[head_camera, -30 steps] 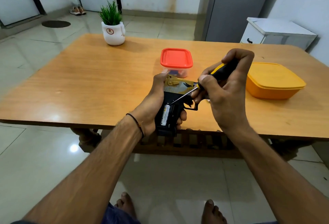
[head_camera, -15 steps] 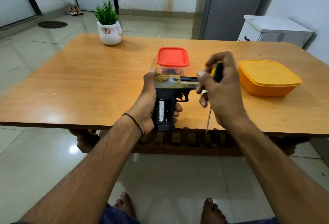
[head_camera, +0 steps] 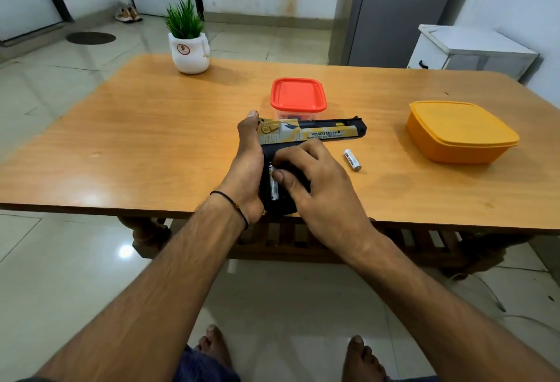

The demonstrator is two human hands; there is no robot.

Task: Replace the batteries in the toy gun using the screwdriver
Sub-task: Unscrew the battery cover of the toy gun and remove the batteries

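Toy gun (head_camera: pixel 312 131) flat on the desk (head_camera: pixel 151 139), and I'm at the battery bay in its grip.
My left hand (head_camera: pixel 248 166) wraps the gun's rear, pinning it near the desk's front edge so it can't skid. My right hand (head_camera: pixel 318 187) curls over the grip, thumb tip pressing the seated battery (head_camera: pixel 273 187); in or out, I can't tell. The long axis runs left to right, muzzle pointing right, grip toward me. A loose battery (head_camera: pixel 352 159) lies just right of it, handy.
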